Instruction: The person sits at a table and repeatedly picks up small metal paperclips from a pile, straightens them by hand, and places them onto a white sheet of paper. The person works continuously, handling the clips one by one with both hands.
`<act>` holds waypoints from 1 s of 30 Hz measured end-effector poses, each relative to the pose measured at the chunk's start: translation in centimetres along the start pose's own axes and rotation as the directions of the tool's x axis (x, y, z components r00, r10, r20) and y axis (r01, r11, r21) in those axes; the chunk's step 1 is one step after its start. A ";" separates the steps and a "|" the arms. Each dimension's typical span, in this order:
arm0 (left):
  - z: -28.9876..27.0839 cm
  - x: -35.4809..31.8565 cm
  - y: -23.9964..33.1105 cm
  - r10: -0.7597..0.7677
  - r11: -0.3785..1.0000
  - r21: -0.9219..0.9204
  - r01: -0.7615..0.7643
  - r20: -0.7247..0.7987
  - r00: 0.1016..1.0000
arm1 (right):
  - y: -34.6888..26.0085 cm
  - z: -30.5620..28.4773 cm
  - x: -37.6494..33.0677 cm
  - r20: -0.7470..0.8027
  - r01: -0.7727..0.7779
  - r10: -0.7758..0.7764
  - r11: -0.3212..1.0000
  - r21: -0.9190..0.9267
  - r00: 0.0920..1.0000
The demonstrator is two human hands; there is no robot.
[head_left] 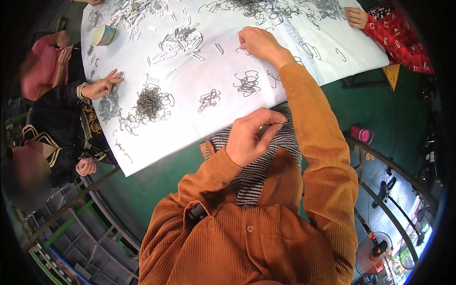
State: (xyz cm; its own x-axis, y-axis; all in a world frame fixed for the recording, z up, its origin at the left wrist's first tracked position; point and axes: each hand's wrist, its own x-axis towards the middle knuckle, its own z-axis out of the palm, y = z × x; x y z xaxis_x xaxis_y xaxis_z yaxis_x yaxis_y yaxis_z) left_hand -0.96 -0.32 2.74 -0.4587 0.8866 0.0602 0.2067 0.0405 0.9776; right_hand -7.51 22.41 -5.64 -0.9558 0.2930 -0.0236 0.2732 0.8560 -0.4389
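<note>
My left hand (pixel 250 138) is over my lap, just off the table's near edge, thumb and forefinger pinched on a small shiny metal piece (pixel 282 123) whose shape is mostly hidden. Farther out, my right hand (pixel 261 45) rests on the white-covered table (pixel 190 123) with its fingers closed; a bit of thin wire shows at the fingertips. Nearest my hands lie a small heap of bent wire hooks (pixel 247 83) and a smaller, partly reddish heap of hooks (pixel 209 100). Beyond them is a pile of silvery elongated links (pixel 182 42), with one loose link (pixel 218 49) beside it.
A dense dark pile of hooks (pixel 149 101) lies to the left, near a co-worker's hand (pixel 103 85). A paper cup (pixel 103 35) stands at the far left. Another person's hand (pixel 355 17) rests at the far right. More hooks (pixel 256 8) cover the far side.
</note>
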 end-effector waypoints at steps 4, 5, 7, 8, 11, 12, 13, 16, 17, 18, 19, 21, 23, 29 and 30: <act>-0.1 0.1 -0.5 0.001 1.000 -0.018 -0.001 0.004 1.000 | -0.2 0.6 -0.6 -0.022 0.051 -0.053 0.995 -0.082 0.998; 0.0 0.2 -0.7 0.007 1.000 -0.018 -0.007 0.005 1.000 | -0.2 0.6 -1.1 -0.040 0.072 -0.076 0.992 -0.104 0.996; 0.0 0.3 -0.8 -0.001 1.000 -0.015 0.001 0.015 1.000 | -0.8 -0.7 -2.3 -0.026 0.053 -0.052 0.998 0.037 0.998; 0.0 0.3 -0.8 -0.006 1.000 -0.013 0.006 0.022 1.000 | -1.0 -1.3 -3.1 -0.018 0.041 -0.039 0.993 0.108 0.999; 0.4 0.5 -0.7 -0.029 0.998 -0.048 0.031 0.044 0.999 | -1.0 -2.3 -6.6 -0.255 0.115 -0.038 0.949 0.293 0.966; 0.6 0.6 -0.6 -0.033 0.998 -0.047 0.034 0.033 0.999 | -1.3 -3.2 -8.1 -0.218 0.066 0.017 0.926 0.371 0.976; 0.8 0.5 -0.7 -0.038 0.998 -0.050 0.039 0.019 0.999 | -1.9 -4.2 -9.6 -0.171 0.016 0.068 0.896 0.443 0.983; 1.4 0.6 -1.0 -0.077 0.994 -0.077 0.079 0.029 0.997 | -2.5 -5.4 -14.3 -0.113 -0.071 0.225 0.673 0.736 0.968; 1.6 0.7 -1.2 -0.093 0.992 -0.086 0.097 0.040 0.995 | -2.4 -5.1 -16.0 -0.135 -0.040 0.275 0.550 0.834 0.952; 1.8 0.7 -1.3 -0.109 0.989 -0.092 0.114 0.052 0.993 | -2.5 -5.0 -17.6 -0.154 0.005 0.328 0.414 0.910 0.932; 1.9 0.6 -1.5 -0.151 0.983 -0.092 0.157 0.067 0.986 | -2.7 -5.4 -19.1 -0.092 -0.040 0.371 0.333 0.942 0.924; 2.2 0.6 -1.9 -0.168 0.977 -0.125 0.175 0.066 0.984 | -3.0 -4.8 -21.4 -0.138 0.042 0.386 0.247 0.968 0.912; 2.4 0.7 -2.2 -0.193 0.969 -0.138 0.203 0.081 0.978 | -3.2 -4.1 -23.4 -0.177 0.110 0.382 0.190 0.976 0.907; 2.9 1.0 -1.9 -0.159 0.979 -0.114 0.169 0.092 0.983 | -4.3 -2.1 -25.2 -0.226 0.097 0.442 0.295 0.950 0.868; 2.8 1.0 -1.7 -0.163 0.979 -0.108 0.174 0.103 0.981 | -4.5 -2.0 -25.1 -0.234 0.093 0.453 0.313 0.945 0.860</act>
State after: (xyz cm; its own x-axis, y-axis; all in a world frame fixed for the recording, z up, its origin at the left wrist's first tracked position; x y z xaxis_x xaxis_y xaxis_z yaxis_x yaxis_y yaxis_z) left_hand 0.69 1.79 0.53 -0.3952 0.9105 -0.1213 0.0295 0.1446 0.9891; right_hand 15.45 12.08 -1.32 -0.6729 0.7397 -0.0085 -0.1059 -0.1078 -0.9885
